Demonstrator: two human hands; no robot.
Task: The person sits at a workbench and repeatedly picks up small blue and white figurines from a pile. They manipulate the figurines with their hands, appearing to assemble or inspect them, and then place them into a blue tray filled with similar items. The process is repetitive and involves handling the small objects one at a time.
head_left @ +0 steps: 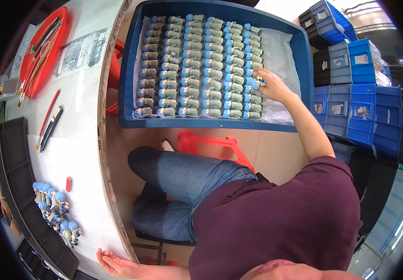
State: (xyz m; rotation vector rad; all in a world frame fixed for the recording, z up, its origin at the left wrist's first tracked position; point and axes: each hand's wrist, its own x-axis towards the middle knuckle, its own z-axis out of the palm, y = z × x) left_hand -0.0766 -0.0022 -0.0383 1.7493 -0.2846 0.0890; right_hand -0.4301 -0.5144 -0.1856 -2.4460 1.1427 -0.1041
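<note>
My right hand [270, 85] reaches over a large blue tray [201, 123], its fingers closed on a small blue-haired figurine [255, 84] above the rightmost row. Rows of similar figurines [190, 64] with pale bodies lie on a white liner in the tray. My left hand [114, 264] rests at the table edge, palm up, fingers loosely curled and apart, with nothing visible in it. Nearest to it on the white table [82, 163] is a cluster of blue-haired figurines [54, 207] in darker clothes, beside a small red block [68, 184].
A red oval tray [62, 42] of brushes, a red-handled brush [48, 119] and a black pen-like tool [52, 128] are on the table. A black tray [19, 163] borders it. Blue crates [362, 107] stand stacked right. A red stool [215, 142] is under the blue tray.
</note>
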